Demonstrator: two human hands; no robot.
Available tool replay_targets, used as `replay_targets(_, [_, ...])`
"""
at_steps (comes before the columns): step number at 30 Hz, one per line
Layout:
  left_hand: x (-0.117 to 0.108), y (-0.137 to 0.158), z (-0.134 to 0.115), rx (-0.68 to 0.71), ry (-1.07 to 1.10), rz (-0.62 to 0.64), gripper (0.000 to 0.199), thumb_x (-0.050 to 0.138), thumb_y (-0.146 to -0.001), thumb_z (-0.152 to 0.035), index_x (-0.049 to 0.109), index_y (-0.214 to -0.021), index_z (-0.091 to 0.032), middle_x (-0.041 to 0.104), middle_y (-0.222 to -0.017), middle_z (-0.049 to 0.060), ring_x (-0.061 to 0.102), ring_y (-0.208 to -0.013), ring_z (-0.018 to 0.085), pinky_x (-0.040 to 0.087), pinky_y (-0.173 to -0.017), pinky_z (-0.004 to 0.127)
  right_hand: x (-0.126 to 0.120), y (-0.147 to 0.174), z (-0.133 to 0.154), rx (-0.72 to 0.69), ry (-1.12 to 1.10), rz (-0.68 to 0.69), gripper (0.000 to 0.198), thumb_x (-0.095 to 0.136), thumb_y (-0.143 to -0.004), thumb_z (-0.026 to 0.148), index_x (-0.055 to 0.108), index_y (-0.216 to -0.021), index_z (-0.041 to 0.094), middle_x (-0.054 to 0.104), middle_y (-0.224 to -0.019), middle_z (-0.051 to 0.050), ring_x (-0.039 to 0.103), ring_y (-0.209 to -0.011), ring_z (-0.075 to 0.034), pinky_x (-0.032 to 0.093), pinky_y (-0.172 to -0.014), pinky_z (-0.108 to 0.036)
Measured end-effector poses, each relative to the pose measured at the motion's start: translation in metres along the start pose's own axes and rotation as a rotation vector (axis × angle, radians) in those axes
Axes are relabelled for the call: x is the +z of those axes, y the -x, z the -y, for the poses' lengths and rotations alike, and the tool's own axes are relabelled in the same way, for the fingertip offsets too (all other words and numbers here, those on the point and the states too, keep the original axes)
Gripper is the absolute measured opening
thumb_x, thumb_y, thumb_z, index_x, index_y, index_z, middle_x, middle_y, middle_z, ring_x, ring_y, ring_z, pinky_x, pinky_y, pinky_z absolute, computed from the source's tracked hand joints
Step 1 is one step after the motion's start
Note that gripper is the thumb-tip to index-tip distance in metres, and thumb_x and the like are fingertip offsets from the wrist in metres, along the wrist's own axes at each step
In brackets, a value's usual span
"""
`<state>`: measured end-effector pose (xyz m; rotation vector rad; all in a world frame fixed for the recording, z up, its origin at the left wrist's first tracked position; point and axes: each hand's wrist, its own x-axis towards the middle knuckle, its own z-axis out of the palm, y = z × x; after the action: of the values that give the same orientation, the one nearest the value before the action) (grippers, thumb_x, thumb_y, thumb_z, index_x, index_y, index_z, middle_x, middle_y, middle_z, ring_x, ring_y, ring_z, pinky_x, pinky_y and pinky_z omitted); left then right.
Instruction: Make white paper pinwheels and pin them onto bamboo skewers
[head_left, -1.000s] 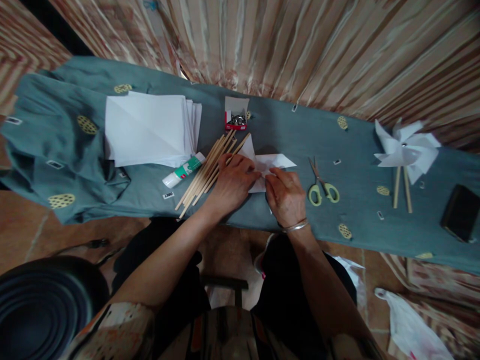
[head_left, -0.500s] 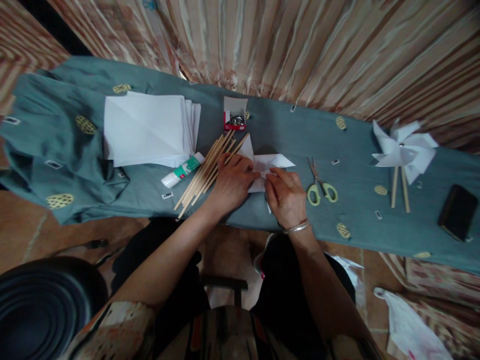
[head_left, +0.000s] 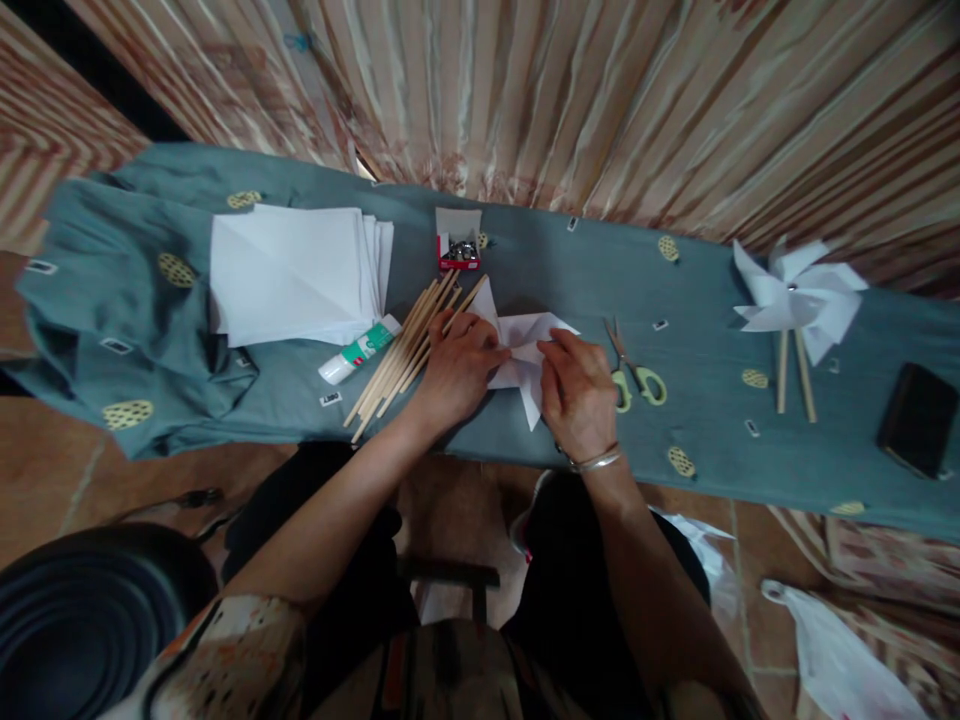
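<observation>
Between my hands, a white paper pinwheel (head_left: 519, 376) lies on the cloth, with pointed flaps sticking out at its top, right and bottom. My left hand (head_left: 459, 368) is closed on the paper's left side, fingertips near the middle. My right hand (head_left: 579, 390), with a silver bangle at the wrist, pinches the paper's right part between thumb and fingers. The fingers cover part of the folds. Several wooden sticks (head_left: 405, 350) lie in a loose bundle beside my left hand. Green-handled scissors (head_left: 634, 372) rest open just right of my right hand.
A stack of white paper (head_left: 292, 270) and a glue tube (head_left: 360, 350) are at left. Behind the sticks stands an open box of metal pins (head_left: 459, 250). Pinwheels on sticks (head_left: 795, 300) and a dark phone-like object (head_left: 919, 420) lie at right. A black stool (head_left: 97, 620) stands lower left.
My right fingers have shifted slightly on the paper, and more of the pinwheel's middle and lower flap shows. My left hand stays on the paper. The camera view has moved a little.
</observation>
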<state>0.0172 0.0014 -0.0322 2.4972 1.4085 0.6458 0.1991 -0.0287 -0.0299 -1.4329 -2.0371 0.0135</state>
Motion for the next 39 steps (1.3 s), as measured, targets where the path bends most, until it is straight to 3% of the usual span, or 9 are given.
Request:
replay_targets(4, [0.0,0.0,0.001,0.014,0.001,0.002,0.022,0.054,-0.094,-0.029,0.075,-0.097,-0.028,0.066,-0.103,0.006,0.049,-0.111,0.026,0.028,-0.104,0.053,0.005,0.0,0.006,-0.066,0.065,0.131,0.034,0.045,-0.09,0.013,0.067,-0.117,0.014,0.051,-0.14,-0.019,0.046,-0.128,-0.032,0.045,-0.101,-0.048])
replay_targets(9, [0.001,0.0,0.0,0.009,-0.02,-0.002,0.024,0.051,-0.095,-0.028,0.074,-0.101,-0.028,0.066,-0.103,0.005,0.048,-0.112,0.025,0.026,-0.107,0.053,0.007,-0.001,0.011,0.005,0.103,0.234,0.034,0.046,-0.091,0.016,0.066,-0.118,0.019,0.044,-0.148,-0.014,0.038,-0.134,-0.032,0.04,-0.104,-0.05])
replay_targets(23, [0.002,0.001,-0.003,-0.086,0.133,0.055,0.032,0.049,-0.09,-0.012,0.073,-0.107,-0.026,0.068,-0.11,0.005,0.048,-0.116,0.025,0.02,-0.11,0.055,0.009,0.002,0.017,0.038,0.184,0.295,0.041,0.041,-0.091,0.013,0.063,-0.125,0.018,0.04,-0.15,-0.016,0.028,-0.143,-0.032,0.037,-0.105,-0.05])
replay_targets(32, [-0.003,-0.001,0.004,-0.082,0.171,-0.151,0.037,0.045,-0.089,-0.007,0.069,-0.112,-0.023,0.066,-0.116,0.006,0.052,-0.117,0.024,0.035,-0.105,0.047,0.012,-0.004,0.021,0.046,0.231,0.305,0.035,0.043,-0.091,0.012,0.068,-0.115,0.016,0.045,-0.148,-0.018,0.029,-0.143,-0.031,0.039,-0.1,-0.046])
replay_targets(39, [0.0,0.002,0.011,-0.027,0.198,-0.198,0.038,0.039,-0.092,-0.008,0.061,-0.123,-0.015,0.062,-0.128,0.011,0.052,-0.121,0.024,0.043,-0.105,0.043,0.014,-0.005,0.022,0.053,0.209,0.309,0.033,0.045,-0.093,0.015,0.068,-0.115,0.015,0.045,-0.148,-0.02,0.029,-0.143,-0.032,0.037,-0.102,-0.047])
